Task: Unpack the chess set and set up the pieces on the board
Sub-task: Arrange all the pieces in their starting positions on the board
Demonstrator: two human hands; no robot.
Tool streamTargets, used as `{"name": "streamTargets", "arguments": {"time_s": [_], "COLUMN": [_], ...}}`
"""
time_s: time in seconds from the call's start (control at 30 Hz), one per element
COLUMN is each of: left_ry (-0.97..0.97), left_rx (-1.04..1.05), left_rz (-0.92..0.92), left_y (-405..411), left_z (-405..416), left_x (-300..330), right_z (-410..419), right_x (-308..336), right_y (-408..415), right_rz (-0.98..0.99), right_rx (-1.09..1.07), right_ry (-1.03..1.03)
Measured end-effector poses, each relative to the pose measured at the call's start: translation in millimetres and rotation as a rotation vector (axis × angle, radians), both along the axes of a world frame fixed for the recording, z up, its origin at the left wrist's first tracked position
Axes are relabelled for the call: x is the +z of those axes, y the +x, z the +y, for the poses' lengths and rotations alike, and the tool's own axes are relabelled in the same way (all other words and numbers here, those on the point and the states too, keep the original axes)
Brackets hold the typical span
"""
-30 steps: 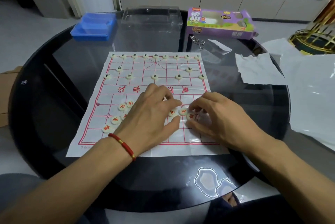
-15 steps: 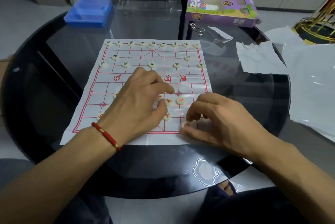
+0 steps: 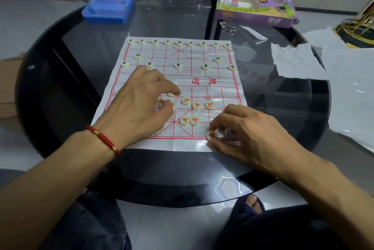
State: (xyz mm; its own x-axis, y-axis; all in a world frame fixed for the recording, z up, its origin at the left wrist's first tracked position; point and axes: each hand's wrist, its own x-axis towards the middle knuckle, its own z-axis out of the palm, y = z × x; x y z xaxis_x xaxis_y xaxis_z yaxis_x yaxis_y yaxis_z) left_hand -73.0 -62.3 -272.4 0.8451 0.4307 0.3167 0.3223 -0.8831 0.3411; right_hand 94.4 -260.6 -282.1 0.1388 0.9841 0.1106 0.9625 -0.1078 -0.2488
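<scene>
Right hand [image 3: 251, 134] pinches red piece [image 3: 211, 135]; left hand [image 3: 137, 108] fingers others.

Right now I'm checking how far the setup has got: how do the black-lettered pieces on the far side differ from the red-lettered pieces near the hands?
The black-lettered pieces sit spaced out in tidy rows on the board's far half; the red-lettered pieces bunch loosely on the near half. Nobody touches the black ones, while the right hand pinches one red piece at the near edge and the left hand covers others. Both are pale round discs.
</scene>
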Motion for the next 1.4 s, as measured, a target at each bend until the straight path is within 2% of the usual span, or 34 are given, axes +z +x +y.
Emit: {"name": "streamTargets", "arguments": {"time_s": [0.13,0.3,0.47,0.6,0.9,1.4], "left_ry": [-0.001,0.014,0.016,0.023,0.018,-0.005], "left_rx": [-0.038,-0.09,-0.111,-0.125,-0.2,-0.158], "left_rz": [0.013,0.024,0.011,0.015,0.041,0.002], "left_y": [-0.1,5.3,12.3,12.1,12.8,14.3], "left_z": [-5.3,-11.4,-14.3,-16.4,-31.4,-21.2], "left_x": [-0.6,-5.8,-8.8,-10.2,-14.0,-7.6], "right_z": [-0.2,15.4,39.7,40.1,-18.3,-22.7], "right_x": [2.4,0.0,-7.2,-4.5,8.8,5.2], "right_y": [3.5,16.9,23.4,25.6,30.5,27.1], "right_rz": [0.041,0.08,0.053,-0.009,0.097,0.08], "right_rx": [-0.015,-0.147,-0.196,-0.174,0.028,0.007], "right_ry": [-0.004,0.128,0.068,0.07,-0.065,-0.068]}}
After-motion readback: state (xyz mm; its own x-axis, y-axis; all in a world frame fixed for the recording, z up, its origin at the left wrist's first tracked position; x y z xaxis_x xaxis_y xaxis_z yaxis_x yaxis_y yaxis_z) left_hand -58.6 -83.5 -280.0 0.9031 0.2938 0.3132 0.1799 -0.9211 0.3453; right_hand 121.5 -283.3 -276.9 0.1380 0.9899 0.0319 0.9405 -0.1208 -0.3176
